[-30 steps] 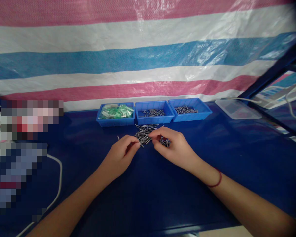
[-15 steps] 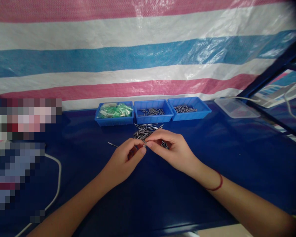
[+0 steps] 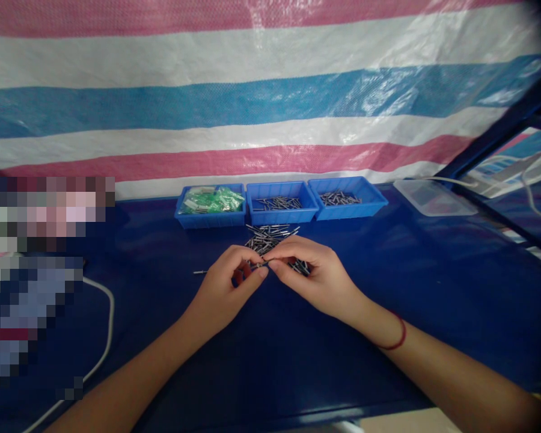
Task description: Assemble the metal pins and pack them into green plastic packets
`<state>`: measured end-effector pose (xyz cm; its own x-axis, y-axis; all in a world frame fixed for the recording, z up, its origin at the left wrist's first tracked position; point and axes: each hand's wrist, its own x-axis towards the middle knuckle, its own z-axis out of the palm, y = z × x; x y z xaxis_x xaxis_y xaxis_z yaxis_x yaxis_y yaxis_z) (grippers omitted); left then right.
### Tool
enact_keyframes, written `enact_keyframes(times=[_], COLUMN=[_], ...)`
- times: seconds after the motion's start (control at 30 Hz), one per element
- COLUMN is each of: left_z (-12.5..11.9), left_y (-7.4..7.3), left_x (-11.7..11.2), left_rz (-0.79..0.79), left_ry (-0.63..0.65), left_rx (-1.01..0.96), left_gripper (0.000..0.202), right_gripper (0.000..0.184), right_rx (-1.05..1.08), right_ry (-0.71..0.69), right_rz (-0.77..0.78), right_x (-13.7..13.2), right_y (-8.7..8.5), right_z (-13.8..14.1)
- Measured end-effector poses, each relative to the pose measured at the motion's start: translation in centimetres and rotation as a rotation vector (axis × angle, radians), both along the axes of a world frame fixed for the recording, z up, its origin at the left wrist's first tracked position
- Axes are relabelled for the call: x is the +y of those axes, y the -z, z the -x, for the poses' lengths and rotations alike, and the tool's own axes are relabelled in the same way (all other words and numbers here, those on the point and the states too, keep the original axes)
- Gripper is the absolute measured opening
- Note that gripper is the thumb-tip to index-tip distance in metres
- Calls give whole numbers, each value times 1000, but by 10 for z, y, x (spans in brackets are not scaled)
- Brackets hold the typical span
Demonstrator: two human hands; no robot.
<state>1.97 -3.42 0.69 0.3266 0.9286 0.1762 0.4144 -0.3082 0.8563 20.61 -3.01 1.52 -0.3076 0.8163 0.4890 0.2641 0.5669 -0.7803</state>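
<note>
Thin metal part (image 3: pixel 263 263) barely visible

The left hand (image 3: pixel 220 285) and right hand (image 3: pixel 318 270) nearly meet, fingers of both pinched almost closed on the part between them, its ends unclear. At the left hand's nine o'clock a rod end (image 3: pixel 199 272) shows, the rest hidden. At twelve o'clock, the right hand covers some of the rod pile (image 3: pixel 265 239).
</note>
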Motion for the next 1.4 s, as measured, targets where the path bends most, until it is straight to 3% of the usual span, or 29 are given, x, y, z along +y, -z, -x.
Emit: enact_keyframes(times=[0.17, 0.27, 0.4, 0.47, 0.53, 0.63, 0.8, 0.93, 1.13, 1.27, 1.4], left_z=[0, 0, 11, 23, 35, 53, 75, 79, 71, 65, 53], left_y=[0, -1, -10, -18, -26, -33, -29, -24, -22, -25, -26], left_x=[0, -1, 3, 9, 16, 25, 31, 32, 29, 28, 27], left_rz=[-56, -104, -205, -295, -345, -281, -53, 34, 101, 99, 56], left_ry=[-32, -44, -4, 38, 48, 28, 69, 156, 228, 231, 250], left_rx=[-26, 9, 247, 460, 623, 762, 862, 849, 850, 853, 668], left_gripper=[8, 8, 24, 45, 42, 43, 68, 56, 21, 22, 24], right_gripper=[12, 12, 15, 18, 20, 20, 19, 19, 18, 16, 14], right_rx=[-27, -93, -88, 25, 168, 301, 375, 387, 45, -172, -267], right_ry=[32, -25, -72, 56, 251, 521, 638, 595, 435, 339, 138], right_rz=[26, 53, 159, 241, 276, 244, 431, 503, 295, 129, 57], right_x=[3, 4, 11, 20, 34, 56, 76, 72, 54, 33, 8], right_y=[4, 5, 7, 10, 12, 15, 14, 14, 11, 4, 6], right_z=[-1, -1, -3, -10, -24, -52, -80, -75, -55, -36, -9])
